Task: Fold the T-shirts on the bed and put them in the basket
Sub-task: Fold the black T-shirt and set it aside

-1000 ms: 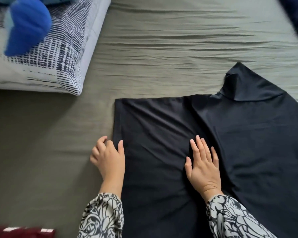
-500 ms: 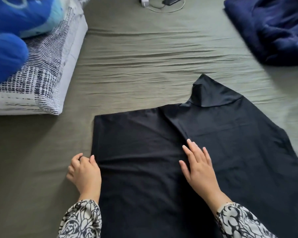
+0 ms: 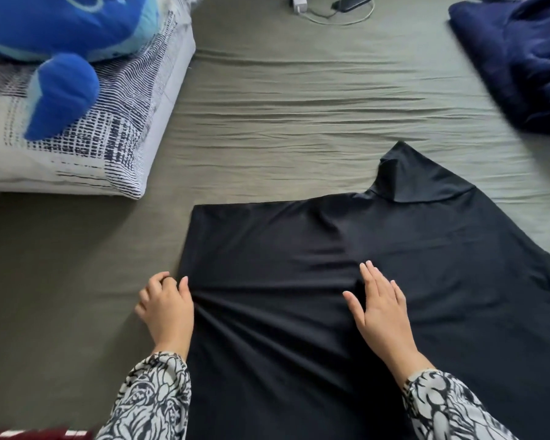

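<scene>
Underneath everything, the bed (image 3: 267, 100) stretches away from me in a wrinkled olive sheet. Across its near right part lies the black T-shirt (image 3: 331, 249), spread flat, its left side already folded in to a straight edge and its right side still fanned out wide, with a small raised flap of cloth at its far edge. At the far left sits a pillow (image 3: 115, 134) in a white cover with a dark blue grid print, and a blue plush toy (image 3: 61, 58) rests on top of it. A dark navy blanket (image 3: 521, 58) is bunched at the far right corner, well apart from the T-shirt.

My right hand (image 3: 378, 309) lies flat on the middle of the T-shirt, fingers (image 3: 373, 277) straight and slightly spread, pressing the cloth down. My left hand (image 3: 167, 304) is at the folded left edge, its fingers curled and pinching the fabric there, so creases radiate from the grip across the cloth. Both wrists wear black-and-white patterned sleeves (image 3: 150, 401).

Far off at the head of the bed lie a phone (image 3: 353, 2) and a white charger (image 3: 300, 4) joined by a looping cable. A sliver of something dark red (image 3: 29, 435) shows at the near left corner; I cannot tell what it is.
</scene>
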